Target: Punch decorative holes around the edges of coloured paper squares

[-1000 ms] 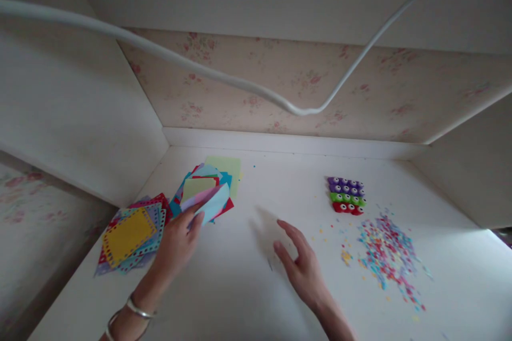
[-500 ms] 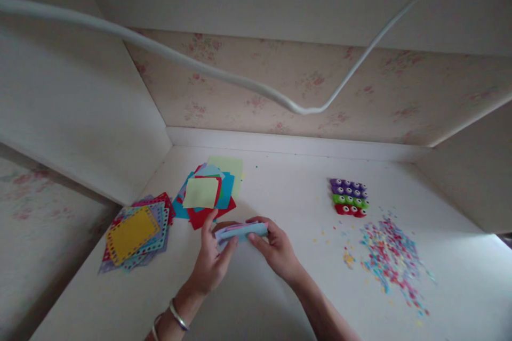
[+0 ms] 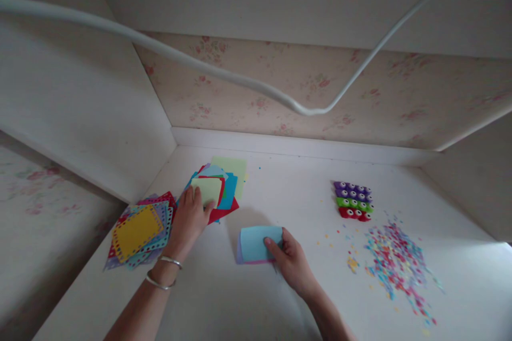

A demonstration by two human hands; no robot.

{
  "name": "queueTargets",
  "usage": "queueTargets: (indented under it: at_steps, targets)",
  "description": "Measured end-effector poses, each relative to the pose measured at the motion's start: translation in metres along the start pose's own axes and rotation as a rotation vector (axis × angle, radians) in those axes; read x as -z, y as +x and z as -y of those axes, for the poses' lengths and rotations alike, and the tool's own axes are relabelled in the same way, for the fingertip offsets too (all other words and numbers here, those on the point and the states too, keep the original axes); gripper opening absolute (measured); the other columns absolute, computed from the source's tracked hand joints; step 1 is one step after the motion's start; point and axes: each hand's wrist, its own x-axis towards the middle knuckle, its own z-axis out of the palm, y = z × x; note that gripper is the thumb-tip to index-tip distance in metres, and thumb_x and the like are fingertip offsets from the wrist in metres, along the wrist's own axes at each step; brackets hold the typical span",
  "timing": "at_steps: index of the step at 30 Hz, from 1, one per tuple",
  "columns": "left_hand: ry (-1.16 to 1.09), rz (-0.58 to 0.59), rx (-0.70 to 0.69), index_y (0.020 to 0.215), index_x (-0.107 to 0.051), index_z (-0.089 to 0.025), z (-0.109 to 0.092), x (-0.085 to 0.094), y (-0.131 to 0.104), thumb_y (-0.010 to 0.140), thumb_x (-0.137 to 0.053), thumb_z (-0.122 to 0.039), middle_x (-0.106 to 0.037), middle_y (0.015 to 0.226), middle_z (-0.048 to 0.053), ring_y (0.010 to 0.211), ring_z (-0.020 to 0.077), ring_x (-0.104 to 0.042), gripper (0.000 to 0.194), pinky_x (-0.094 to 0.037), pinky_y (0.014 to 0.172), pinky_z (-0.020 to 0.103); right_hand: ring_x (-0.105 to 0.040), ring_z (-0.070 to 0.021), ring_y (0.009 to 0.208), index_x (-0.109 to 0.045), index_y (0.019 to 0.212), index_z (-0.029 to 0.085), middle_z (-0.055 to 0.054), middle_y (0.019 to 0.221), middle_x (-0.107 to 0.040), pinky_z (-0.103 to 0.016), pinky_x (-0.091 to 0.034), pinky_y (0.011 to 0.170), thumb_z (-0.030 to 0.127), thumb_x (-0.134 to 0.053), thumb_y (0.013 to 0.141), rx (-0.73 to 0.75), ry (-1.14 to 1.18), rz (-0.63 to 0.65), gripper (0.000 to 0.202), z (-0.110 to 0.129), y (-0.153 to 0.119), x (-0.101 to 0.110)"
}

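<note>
A thin stack of paper sheets point(image 3: 256, 242), light blue on top with lavender and pink edges showing beneath, is pinched at its right end by my right hand point(image 3: 294, 261). The thumb lies on the blue face. My left hand point(image 3: 192, 218) rests over a pile of coloured paper, fingers and thumb apart, touching the pale green sheet point(image 3: 208, 191) on top. Red paper point(image 3: 224, 214) and blue paper point(image 3: 230, 192) stick out from under it. Two silver bangles point(image 3: 160, 283) circle my left wrist.
Left of the pile lies a stack of hole-edged sheets, a yellow one point(image 3: 138, 232) uppermost. To the right stand rows of purple, green and red eye-like pieces point(image 3: 354, 201) beside scattered paper bits point(image 3: 396, 256). A white cable point(image 3: 240, 82) hangs across the view.
My left hand has let go of the light blue stack and moved left onto the paper pile. My right hand keeps the stack, now turned with its blue face up.
</note>
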Motion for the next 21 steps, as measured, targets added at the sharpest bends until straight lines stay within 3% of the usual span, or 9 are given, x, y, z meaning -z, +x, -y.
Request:
queueTargets:
  at_steps: [4,10,13,17,19,21]
  targets:
    - [0.028,0.054,-0.01,0.131,-0.054,-0.004,0.001,-0.009,-0.005,0.092,-0.052,-0.033,-0.063,0.127,0.024,0.119,0.0361,-0.059,0.048,-0.042,0.103,0.048,-0.043,-0.0123,0.063,-0.059,0.089,0.019,0.003,0.069,-0.047,-0.023,-0.035,0.055,0.05,-0.065,0.088,-0.01,0.069,-0.016,0.032,0.002,-0.006,-0.001]
    - [-0.141,0.083,0.087,0.128,-0.058,-0.012,0.001,0.01,-0.013,0.096,-0.043,-0.029,-0.069,0.121,0.019,0.104,0.0323,-0.068,0.039,-0.051,0.091,0.043,-0.049,-0.0131,0.065,-0.066,0.087,0.018,0.002,0.069,-0.056,-0.025,-0.039,0.059,0.047,-0.074,0.081,-0.069,0.229,0.01,0.03,0.01,-0.008,0.0]
    - [-0.516,0.114,0.198,0.134,-0.053,-0.017,-0.008,0.028,-0.025,0.095,-0.048,-0.044,-0.065,0.13,0.014,0.109,0.0309,-0.067,0.047,-0.052,0.091,0.041,-0.057,-0.0165,0.077,-0.071,0.084,0.019,-0.003,0.084,-0.066,-0.028,-0.045,0.07,0.043,-0.08,0.077,-0.08,0.336,0.007,0.026,0.017,-0.006,0.0]
    - [-1.091,0.364,0.223,0.129,-0.059,-0.019,-0.043,0.049,-0.05,0.092,-0.054,-0.054,-0.068,0.126,0.01,0.114,0.0292,-0.064,0.051,-0.05,0.096,0.037,-0.059,-0.0233,0.111,-0.07,0.116,0.026,-0.006,0.124,-0.067,-0.037,-0.044,0.097,0.04,-0.082,0.075,-0.145,0.654,0.081,0.045,0.027,-0.005,-0.007]
    - [-1.274,0.425,0.254,0.131,-0.06,-0.019,-0.065,0.051,-0.065,0.093,-0.053,-0.056,-0.069,0.125,0.01,0.112,0.0294,-0.065,0.053,-0.052,0.095,0.037,-0.062,-0.0239,0.109,-0.067,0.122,0.026,-0.008,0.12,-0.069,-0.04,-0.045,0.098,0.039,-0.079,0.079,-0.184,0.766,0.137,0.047,0.032,-0.005,-0.013]
    - [-1.393,0.449,0.308,0.135,-0.058,-0.021,-0.084,0.047,-0.079,0.093,-0.053,-0.056,-0.066,0.13,0.01,0.119,0.0295,-0.062,0.055,-0.049,0.1,0.039,-0.066,-0.0241,0.101,-0.07,0.114,0.023,-0.008,0.111,-0.073,-0.041,-0.048,0.094,0.038,-0.076,0.083,-0.184,0.816,0.137,0.036,0.036,-0.005,-0.019]
